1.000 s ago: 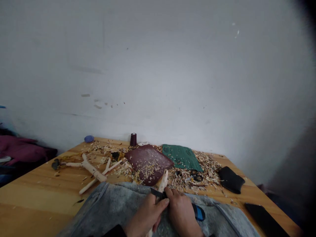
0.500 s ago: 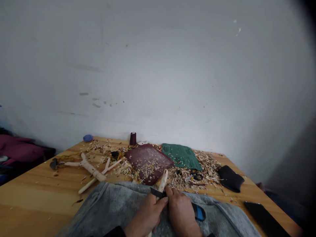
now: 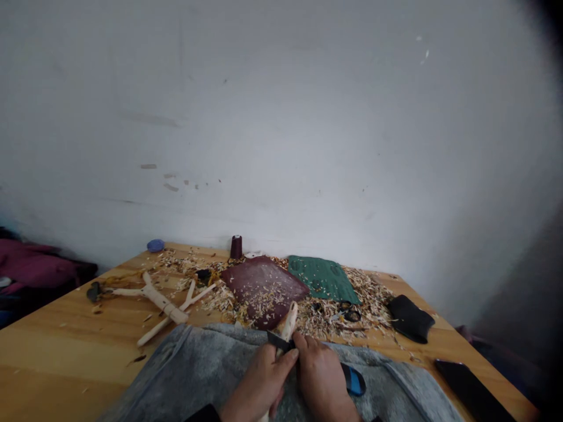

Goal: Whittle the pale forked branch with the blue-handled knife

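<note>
My left hand (image 3: 266, 384) is shut around a pale peeled wooden stick (image 3: 288, 327), whose lower end shows below the hand and whose rounded tip points up and away. My right hand (image 3: 321, 384) grips a carving knife with a blue and black handle (image 3: 353, 380). The knife's dark blade (image 3: 278, 340) lies against the stick, just above my left hand. Most of the handle is hidden inside my right fingers. Both hands rest over a grey felt cloth (image 3: 189, 375) on my lap.
On the wooden table (image 3: 53, 346) lie wood shavings, forked peeled branches (image 3: 160, 305), a maroon leather pad (image 3: 264, 287), a green cloth (image 3: 323, 279), scissors (image 3: 350, 315), a black pouch (image 3: 411, 318) and a black phone (image 3: 472, 390). A white wall stands behind.
The view drifts slightly, so the table sits a little further left. The stick's tip shifts slightly left, and the blade stays against the stick.
</note>
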`<state>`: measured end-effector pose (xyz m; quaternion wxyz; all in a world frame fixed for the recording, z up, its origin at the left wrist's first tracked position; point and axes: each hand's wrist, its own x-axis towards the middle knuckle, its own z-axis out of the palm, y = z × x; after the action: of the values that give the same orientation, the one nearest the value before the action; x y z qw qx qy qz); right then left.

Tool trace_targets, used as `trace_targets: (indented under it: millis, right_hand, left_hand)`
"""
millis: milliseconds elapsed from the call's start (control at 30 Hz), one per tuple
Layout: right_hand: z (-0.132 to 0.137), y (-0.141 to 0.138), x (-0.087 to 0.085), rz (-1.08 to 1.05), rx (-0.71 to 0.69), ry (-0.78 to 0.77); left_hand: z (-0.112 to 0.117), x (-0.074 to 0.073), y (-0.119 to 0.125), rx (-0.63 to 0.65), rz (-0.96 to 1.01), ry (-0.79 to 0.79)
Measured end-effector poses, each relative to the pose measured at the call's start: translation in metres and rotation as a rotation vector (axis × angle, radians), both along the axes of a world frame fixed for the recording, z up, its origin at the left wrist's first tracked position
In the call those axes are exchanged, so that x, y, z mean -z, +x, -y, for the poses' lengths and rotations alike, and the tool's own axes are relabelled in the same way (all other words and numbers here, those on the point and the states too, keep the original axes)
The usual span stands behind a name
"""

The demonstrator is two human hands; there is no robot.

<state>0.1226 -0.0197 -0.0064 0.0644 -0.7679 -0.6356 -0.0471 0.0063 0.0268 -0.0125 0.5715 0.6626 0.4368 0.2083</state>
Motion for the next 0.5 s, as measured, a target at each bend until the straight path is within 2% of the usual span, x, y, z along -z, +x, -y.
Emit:
trace_targets:
  millis: [133, 233, 500]
  right_hand:
    - [0.002, -0.001, -0.001, -0.031, -0.027, -0.023]
    - [0.002, -0.001, -0.001, -0.035, -0.013, -0.013]
    - [0.001, 0.0, 0.001, 0.011, 0.024, -0.011]
  left_hand:
    - [0.001, -0.005, -0.006, 0.002, 0.07, -0.021]
    - [0.001, -0.006, -0.007, 0.05, 0.09, -0.024]
    - [-0.003, 0.01, 0.001, 0.0, 0.03, -0.002]
